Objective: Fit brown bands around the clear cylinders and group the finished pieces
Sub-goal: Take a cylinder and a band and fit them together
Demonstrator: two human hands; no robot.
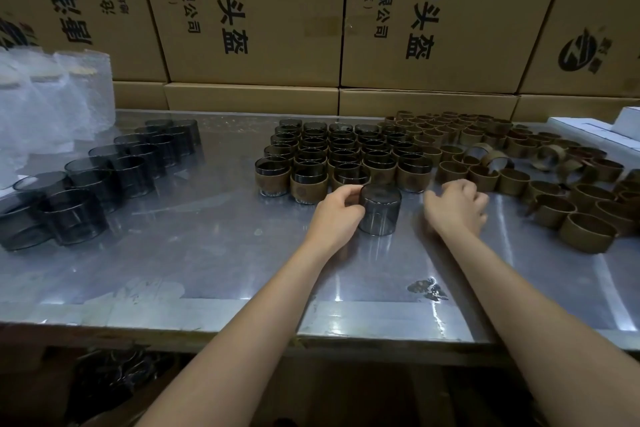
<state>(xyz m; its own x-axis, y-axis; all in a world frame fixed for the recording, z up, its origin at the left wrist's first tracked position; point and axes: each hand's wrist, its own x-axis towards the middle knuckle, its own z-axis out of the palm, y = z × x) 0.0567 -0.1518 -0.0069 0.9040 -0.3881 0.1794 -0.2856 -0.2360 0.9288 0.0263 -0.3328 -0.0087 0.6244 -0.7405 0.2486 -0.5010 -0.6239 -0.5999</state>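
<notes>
- Nearest the camera, the reflective metal tabletop (194, 253) lay bare from its front edge to the hands.
- Left hand (337, 215) gripped an unbanded smoky clear glass cylinder (380, 209), upright just before the block of brown-banded finished cylinders (343, 152).
- Right hand (457, 206) hovered loosely curled, holding nothing, near loose brown bands (519, 163) spread rightward.
- Bare cylinders (104, 177) stood well left.

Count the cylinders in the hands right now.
1: a bare dark-tinted cylinder gripped by the left hand, on the table before the banded group. The right hand shows none; its curled fingers hide its palm.
</notes>
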